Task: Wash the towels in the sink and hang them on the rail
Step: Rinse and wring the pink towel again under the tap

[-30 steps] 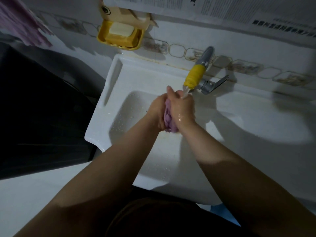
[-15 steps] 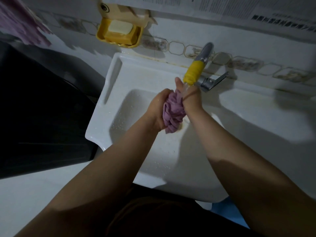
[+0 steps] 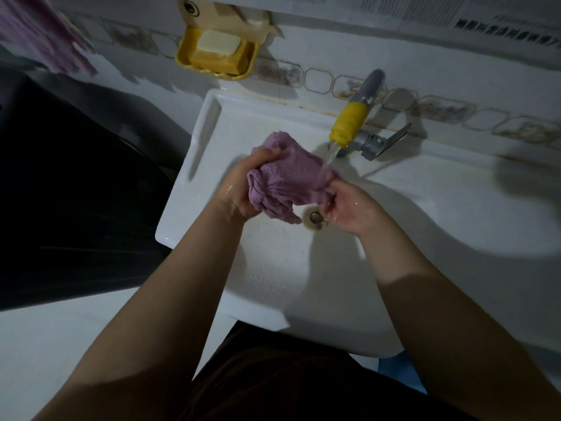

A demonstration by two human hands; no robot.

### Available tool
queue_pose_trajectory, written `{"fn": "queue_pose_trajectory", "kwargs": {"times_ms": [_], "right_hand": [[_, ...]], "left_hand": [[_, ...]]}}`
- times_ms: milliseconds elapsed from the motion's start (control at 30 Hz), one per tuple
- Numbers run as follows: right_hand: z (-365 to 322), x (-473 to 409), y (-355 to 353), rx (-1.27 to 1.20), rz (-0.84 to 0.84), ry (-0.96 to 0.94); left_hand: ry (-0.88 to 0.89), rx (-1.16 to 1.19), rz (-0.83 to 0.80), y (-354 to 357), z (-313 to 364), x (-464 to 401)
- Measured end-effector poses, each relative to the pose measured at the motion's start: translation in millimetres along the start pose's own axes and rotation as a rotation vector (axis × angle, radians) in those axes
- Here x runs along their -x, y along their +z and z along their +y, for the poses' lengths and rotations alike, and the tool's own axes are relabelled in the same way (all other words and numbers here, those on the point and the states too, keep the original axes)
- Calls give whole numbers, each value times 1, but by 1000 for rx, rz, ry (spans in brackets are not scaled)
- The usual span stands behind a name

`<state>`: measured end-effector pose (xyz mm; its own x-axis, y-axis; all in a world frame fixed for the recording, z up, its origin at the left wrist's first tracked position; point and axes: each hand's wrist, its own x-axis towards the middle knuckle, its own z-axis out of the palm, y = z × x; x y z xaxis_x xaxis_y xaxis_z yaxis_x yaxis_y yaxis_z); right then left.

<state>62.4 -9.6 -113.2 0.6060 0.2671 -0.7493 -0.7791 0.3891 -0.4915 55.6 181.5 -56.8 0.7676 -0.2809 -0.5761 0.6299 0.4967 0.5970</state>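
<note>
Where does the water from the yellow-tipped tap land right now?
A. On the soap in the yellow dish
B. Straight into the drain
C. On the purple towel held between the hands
C: the stream from the yellow-tipped tap hits the bunched purple towel beside the right hand.

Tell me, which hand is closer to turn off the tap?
Probably the right hand. It pinches the crumpled purple towel right under the running yellow-tipped tap, near the grey metal lever. The left hand grips the towel's far side.

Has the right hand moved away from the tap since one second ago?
Yes. The right hand now grips the towel lower, beside the drain, below the tap.
</note>
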Motion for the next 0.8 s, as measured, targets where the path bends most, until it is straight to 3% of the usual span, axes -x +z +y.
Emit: {"fn": "queue_pose_trajectory", "kwargs": {"times_ms": [67,133,300,367,600,700,800], "right_hand": [[-9,5,2,-66,46,-119],[-16,9,6,61,88,-269],[-30,18,23,877,334,-564],[-27,13,20,1013,359,-546],[38,-14,11,272,124,-42],[49,-12,14,95,145,-47],[45,-13,10,124,252,-161]], "left_hand": [[-17,-15,-5,-6,-6,3],[-33,-16,-5,-9,-14,4],[-92,30,16,-9,-28,9],[-64,57,-38,-12,-30,9],[20,-120,-138,21,-31,10],[72,-211,-87,19,-31,6],[111,-240,3,5,-24,6]]}}
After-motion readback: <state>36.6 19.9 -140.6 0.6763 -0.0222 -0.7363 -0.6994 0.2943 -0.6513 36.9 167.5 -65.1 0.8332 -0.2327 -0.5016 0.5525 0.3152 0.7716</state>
